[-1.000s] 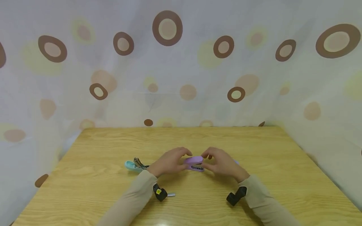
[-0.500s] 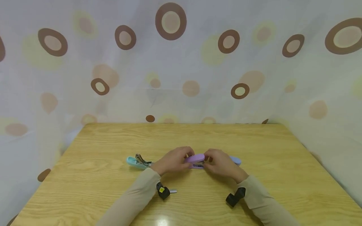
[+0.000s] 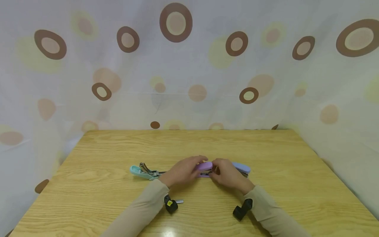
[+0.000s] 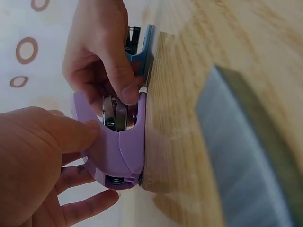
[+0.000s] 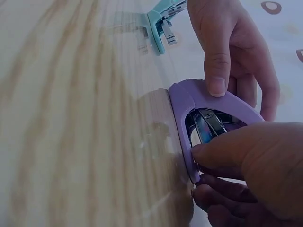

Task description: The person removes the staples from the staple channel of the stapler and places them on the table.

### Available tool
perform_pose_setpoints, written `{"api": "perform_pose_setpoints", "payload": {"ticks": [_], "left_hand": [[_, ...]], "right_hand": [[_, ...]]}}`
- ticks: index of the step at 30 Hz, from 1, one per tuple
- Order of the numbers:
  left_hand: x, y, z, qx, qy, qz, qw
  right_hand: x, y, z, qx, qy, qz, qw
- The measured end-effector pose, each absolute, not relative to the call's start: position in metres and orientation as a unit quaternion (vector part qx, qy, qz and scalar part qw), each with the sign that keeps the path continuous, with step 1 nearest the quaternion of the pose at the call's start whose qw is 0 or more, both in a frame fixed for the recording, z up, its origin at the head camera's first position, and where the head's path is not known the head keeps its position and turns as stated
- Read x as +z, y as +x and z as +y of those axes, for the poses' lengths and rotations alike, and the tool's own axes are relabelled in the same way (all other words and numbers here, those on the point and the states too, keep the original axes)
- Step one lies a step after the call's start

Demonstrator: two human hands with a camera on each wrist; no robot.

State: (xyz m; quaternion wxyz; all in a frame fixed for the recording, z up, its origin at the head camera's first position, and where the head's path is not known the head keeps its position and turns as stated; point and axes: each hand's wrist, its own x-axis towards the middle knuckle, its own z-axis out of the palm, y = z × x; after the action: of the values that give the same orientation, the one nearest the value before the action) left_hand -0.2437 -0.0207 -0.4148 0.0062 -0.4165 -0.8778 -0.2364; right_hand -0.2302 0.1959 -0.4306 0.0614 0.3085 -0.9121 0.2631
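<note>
A purple stapler [image 3: 203, 166] lies at the middle of the table, its top arm raised a little from its base. My left hand [image 3: 184, 168] grips its rear part, thumb on one side and fingers on the other. At the stapler's front end, my right hand [image 3: 230, 175] pinches the base, with the thumb [image 5: 218, 153] beside the metal magazine [image 5: 208, 124]. The fingers partly cover the front opening. In the left wrist view, the stapler's hinge end [image 4: 118, 179] faces the camera.
An opened teal stapler [image 3: 137, 171] lies to the left, its magazine lifted. Behind my right hand is a blue stapler [image 3: 242, 168]. A small grey metal strip [image 3: 179, 201] lies near my left wrist. A patterned cloth [image 3: 198, 65] hangs behind the table.
My right hand has come slightly left and its fingers have closed on the stapler's front end, uncovering more of the blue stapler. The purple stapler's raised top now sits lower over its base.
</note>
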Motion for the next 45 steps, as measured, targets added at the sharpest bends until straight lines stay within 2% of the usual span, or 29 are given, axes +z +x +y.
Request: {"api": "perform_pose_setpoints", "payload": {"ticks": [13,25,35,45], "left_hand": [[-0.412,-0.24,-0.024,-0.213,-0.43,-0.877,0.019],[-0.407,-0.241,-0.026,-0.204,-0.432,-0.879,0.014],[-0.406,-0.248,-0.033,-0.315,-0.417,-0.852,-0.025],[-0.395,-0.251,-0.042,-0.331,-0.383,-0.861,0.049]], "right_hand": [[-0.438,-0.232,0.194,0.329,0.269,-0.905,0.022],[-0.449,-0.234,0.191,0.36,0.266,-0.892,0.054],[-0.449,-0.234,0.191,0.361,0.255,-0.896,0.047],[-0.45,-0.233,0.192,0.368,0.256,-0.893,0.038]]}}
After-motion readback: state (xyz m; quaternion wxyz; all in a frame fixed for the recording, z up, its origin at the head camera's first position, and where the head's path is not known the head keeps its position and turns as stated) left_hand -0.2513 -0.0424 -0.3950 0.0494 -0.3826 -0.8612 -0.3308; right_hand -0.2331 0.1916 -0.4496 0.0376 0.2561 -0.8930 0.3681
